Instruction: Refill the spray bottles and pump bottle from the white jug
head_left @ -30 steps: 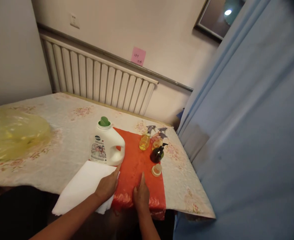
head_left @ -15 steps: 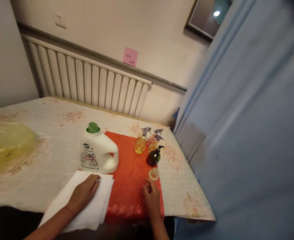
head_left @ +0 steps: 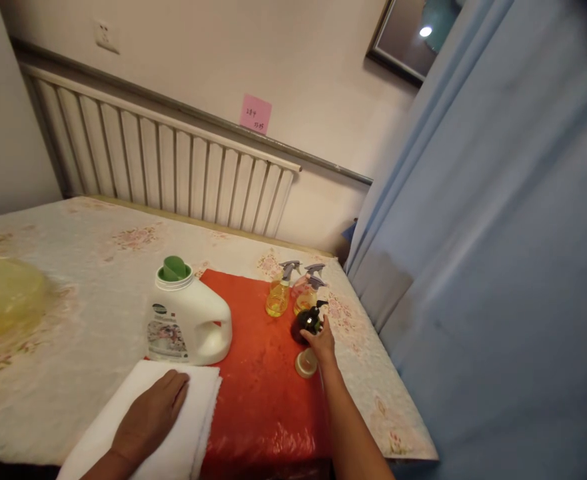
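My left hand (head_left: 149, 417) lies flat, fingers out, on a folded white towel (head_left: 188, 433) at the table's near edge. My right hand (head_left: 322, 343) reaches forward and its fingers close around a small dark pump bottle (head_left: 304, 323) on the red mat (head_left: 258, 373). A small round cap (head_left: 305, 364) lies just beside that wrist. Behind the dark bottle stand two yellow spray bottles (head_left: 278, 297) with grey triggers. A white detergent jug (head_left: 186, 320) with a green cap stands at the mat's left edge.
The table carries a floral cloth (head_left: 93, 280). A yellow plastic basin (head_left: 0, 293) sits at far left. A white radiator (head_left: 163, 167) runs along the wall with a pink note (head_left: 256, 114) above. A blue curtain (head_left: 498, 267) hangs close on the right.
My right hand has gone forward from the mat's near edge, past the cap, to the dark pump bottle. My left hand slid back onto the towel. The view shifted left and down.
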{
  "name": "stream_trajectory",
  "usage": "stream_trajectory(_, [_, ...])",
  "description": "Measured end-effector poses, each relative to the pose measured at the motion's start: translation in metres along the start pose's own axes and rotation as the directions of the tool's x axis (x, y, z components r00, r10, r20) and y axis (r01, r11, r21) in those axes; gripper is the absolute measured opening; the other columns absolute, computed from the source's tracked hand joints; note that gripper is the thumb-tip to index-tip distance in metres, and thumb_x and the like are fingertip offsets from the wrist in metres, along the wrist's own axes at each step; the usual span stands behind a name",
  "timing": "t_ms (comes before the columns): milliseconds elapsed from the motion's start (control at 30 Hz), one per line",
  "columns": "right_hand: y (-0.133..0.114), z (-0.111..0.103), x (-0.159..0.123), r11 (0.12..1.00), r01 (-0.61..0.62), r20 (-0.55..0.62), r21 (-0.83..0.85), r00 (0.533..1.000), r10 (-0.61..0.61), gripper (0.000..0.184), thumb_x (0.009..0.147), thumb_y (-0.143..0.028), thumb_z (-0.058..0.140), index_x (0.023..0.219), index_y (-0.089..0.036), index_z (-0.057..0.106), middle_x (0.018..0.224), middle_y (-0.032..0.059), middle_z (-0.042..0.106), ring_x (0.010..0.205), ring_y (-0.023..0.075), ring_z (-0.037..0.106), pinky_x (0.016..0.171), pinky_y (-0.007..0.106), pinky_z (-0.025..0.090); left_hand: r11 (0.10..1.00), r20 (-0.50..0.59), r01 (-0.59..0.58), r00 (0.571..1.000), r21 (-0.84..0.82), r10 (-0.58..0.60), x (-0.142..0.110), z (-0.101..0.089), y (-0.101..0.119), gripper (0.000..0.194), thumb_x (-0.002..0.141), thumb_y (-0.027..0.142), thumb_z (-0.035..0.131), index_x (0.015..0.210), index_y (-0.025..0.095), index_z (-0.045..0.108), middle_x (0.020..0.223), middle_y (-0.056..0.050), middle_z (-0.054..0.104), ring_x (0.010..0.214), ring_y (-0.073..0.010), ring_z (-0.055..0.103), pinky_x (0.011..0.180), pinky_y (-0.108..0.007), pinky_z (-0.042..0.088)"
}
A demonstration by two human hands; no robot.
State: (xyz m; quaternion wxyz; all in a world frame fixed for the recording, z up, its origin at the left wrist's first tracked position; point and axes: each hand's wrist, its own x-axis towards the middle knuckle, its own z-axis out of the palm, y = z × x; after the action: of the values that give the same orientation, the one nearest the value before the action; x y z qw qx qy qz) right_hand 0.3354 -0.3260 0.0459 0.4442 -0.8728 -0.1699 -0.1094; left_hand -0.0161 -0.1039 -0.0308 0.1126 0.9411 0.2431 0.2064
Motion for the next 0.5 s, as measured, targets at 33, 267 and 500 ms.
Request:
stream_trajectory(33, [-0.001, 0.003, 0.005, 1.000, 0.004, 0.023, 0.008, 1.000, -0.004, 0.073, 0.054, -0.030, 0.081, 0.122, -0.014, 0.060, 0.101, 0.0088, 0.075, 0.090, 0.0244, 0.071, 0.076, 0.029, 0.053, 1.000, 0.010, 0.007, 1.000, 0.003, -0.007, 0.000, 0.000, 0.000, 0.032, 0.100, 0.038, 0.036, 0.104, 0.024, 0.065, 0.104, -0.007, 0.069, 0.096, -0.0235, 0.067, 0.090, -0.039, 0.052])
stream_trajectory(267, [-0.003, 0.013, 0.015, 0.999, -0.015, 0.128, 0.048, 0.992, 0.009, 0.060, 0.052, -0.031, 0.083, 0.107, -0.017, 0.064, 0.096, 0.0072, 0.076, 0.088, 0.0248, 0.071, 0.077, 0.031, 0.053, 1.000, 0.030, 0.021, 0.999, -0.017, -0.021, -0.001, -0.004, 0.003, 0.031, 0.100, 0.036, 0.036, 0.102, 0.024, 0.064, 0.102, -0.007, 0.069, 0.095, -0.0233, 0.067, 0.091, -0.039, 0.051])
stream_trajectory(500, [-0.020, -0.003, 0.016, 0.998, -0.025, 0.100, 0.064, 0.995, 0.018, 0.060, 0.056, -0.034, 0.080, 0.110, -0.016, 0.063, 0.103, 0.0105, 0.075, 0.098, 0.0281, 0.070, 0.085, 0.035, 0.053, 1.000, 0.001, -0.001, 1.000, -0.030, 0.001, -0.001, -0.005, 0.006, 0.030, 0.101, 0.034, 0.036, 0.095, 0.024, 0.063, 0.091, -0.004, 0.065, 0.088, -0.0218, 0.065, 0.084, -0.036, 0.050])
